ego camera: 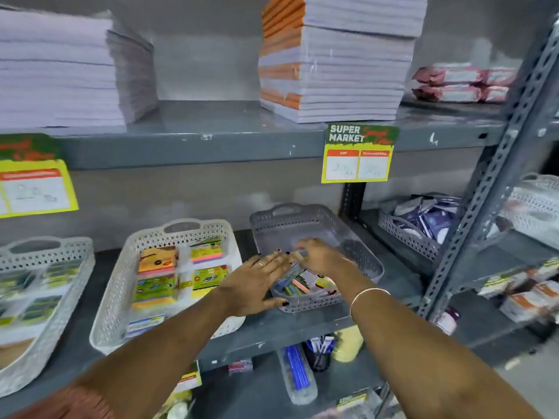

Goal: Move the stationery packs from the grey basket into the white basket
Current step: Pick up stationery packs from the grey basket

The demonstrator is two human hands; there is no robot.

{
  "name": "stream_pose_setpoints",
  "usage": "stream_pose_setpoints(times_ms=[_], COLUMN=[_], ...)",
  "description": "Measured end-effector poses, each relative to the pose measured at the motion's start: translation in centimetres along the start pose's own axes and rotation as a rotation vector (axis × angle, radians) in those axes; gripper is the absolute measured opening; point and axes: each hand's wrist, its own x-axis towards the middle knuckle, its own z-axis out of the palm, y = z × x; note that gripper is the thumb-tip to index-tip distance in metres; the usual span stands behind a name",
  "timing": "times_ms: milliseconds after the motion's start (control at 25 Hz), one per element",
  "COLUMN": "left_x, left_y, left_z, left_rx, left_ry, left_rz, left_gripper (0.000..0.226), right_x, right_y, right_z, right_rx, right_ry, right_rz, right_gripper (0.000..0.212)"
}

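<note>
Roughly halfway: white basket (121, 285) already holds several packs, a small pile of stationery packs (305, 284) sits in the grey basket (357, 246). Both hands reach in, left hand (257, 282) splayed, right hand (320, 257) curled over the pile, grip unclear.

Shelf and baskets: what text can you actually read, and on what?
"SUPER MARKET": green-topped price tag on the upper shelf edge.
Its red script, box headings and handwritten prices: too blurred.
Left price tag: unreadable.
Packs in the white basket and grey basket: print too small or blurred.
</note>
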Motion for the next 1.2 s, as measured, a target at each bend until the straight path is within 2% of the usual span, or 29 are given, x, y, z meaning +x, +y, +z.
stream_pose_setpoints(times_ms=[80,200,480,680,840,960,1080,1200], left_x=[1.1,1.7,2.0,1.6,-1.7,-6.0,-10.7,-16.4], left_y=[0.1,0.0,0.1,0.2,-2.0,-5.9,-9.1,-9.7], left_z=[0.7,1.9,2.9,2.5,2.3,1.5,0.0,-0.4], left_rx=[-0.022,-0.081,-0.119,-0.126,-0.111,0.015,-0.009,-0.076], left_ry=[-0.019,-0.040,-0.073,-0.045,0.048,0.050,0.119,0.211], left_rz=[-0.006,-0.074,-0.106,-0.163,-0.227,-0.403,-0.598,-0.720], left_gripper=[0.077,0.076,0.071,0.071,0.070,0.067,0.069,0.096], right_x=[1.5,3.3,5.2,4.9,4.8,5.4,6.0,5.3], right_y=[0.4,0.7,1.0,0.8,-0.2,-2.4,-7.1,-13.1], right_z=[1.0,1.9,1.5,0.9,-0.8,-2.4,-2.8,-0.6], right_rx=[-0.021,-0.015,0.040,0.068,0.147,0.129,0.056,0.176], right_ry=[-0.207,-0.399,-0.439,-0.369,-0.186,-0.037,0.018,0.000], right_rz=[-0.073,-0.088,-0.074,-0.025,0.026,0.045,-0.001,-0.058], right_gripper=[0.044,0.064,0.054,0.059,0.053,0.054,0.060,0.053])
